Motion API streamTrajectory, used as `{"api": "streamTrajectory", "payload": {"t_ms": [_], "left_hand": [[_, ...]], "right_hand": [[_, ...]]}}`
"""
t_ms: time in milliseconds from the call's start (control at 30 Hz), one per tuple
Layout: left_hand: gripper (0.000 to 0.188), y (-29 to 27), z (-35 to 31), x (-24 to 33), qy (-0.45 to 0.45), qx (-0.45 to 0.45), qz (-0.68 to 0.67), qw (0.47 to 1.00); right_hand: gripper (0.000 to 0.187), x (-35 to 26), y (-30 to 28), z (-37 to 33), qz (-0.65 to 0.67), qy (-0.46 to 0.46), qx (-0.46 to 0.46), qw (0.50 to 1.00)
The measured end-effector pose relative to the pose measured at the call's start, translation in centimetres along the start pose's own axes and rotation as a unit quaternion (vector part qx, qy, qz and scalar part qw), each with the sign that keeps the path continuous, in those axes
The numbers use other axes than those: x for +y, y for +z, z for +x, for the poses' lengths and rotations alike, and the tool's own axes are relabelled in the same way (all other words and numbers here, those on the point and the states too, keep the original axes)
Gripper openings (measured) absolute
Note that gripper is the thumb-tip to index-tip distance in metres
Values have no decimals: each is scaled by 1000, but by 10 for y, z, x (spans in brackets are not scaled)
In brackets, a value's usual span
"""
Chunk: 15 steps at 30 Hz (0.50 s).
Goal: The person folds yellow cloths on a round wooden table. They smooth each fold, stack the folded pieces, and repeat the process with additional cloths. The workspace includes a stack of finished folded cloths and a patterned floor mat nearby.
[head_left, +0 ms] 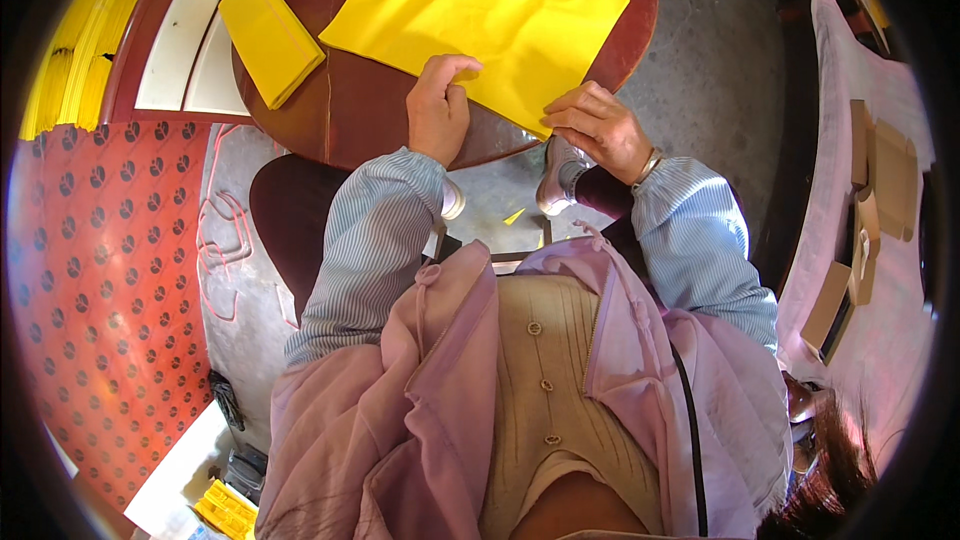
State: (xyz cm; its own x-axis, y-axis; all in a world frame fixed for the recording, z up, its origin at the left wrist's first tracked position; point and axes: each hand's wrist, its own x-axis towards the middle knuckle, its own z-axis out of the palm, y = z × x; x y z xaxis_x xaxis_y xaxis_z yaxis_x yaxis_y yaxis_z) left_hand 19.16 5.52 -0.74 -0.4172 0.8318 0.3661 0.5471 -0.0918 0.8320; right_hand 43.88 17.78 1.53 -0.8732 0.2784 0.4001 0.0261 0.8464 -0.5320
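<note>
A large yellow sheet point(480, 15), cloth or paper I cannot tell, lies creased across the round brown table point(350, 120). One corner points toward me over the near edge. My right hand point(605, 130) pinches that corner between thumb and fingers. At the sheet's near left edge is my left hand point(438, 115), its index finger bent over the yellow surface and apart from the thumb, with nothing seen between them. Its other fingers are mostly hidden. A folded yellow stack point(270, 37) lies on the table, left of the sheet.
Long yellow stacks point(85, 40) rest at the far left beside white panels point(185, 35). A red patterned covering point(110, 260) is below them. At right, open cardboard boxes point(885, 170) sit on a pale pink cloth point(810, 190). Cords point(225, 230) and yellow scraps point(514, 216) lie on the floor.
</note>
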Motion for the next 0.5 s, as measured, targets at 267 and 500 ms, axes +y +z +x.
{"api": "streamTrajectory", "payload": {"t_ms": [267,500], "left_hand": [[33,-8,5,1,28,-49,-17,998],[33,-11,6,8,59,-100,30,993]], "right_hand": [[20,7,4,-1,92,61,26,993],[18,7,11,1,190,169,74,964]]}}
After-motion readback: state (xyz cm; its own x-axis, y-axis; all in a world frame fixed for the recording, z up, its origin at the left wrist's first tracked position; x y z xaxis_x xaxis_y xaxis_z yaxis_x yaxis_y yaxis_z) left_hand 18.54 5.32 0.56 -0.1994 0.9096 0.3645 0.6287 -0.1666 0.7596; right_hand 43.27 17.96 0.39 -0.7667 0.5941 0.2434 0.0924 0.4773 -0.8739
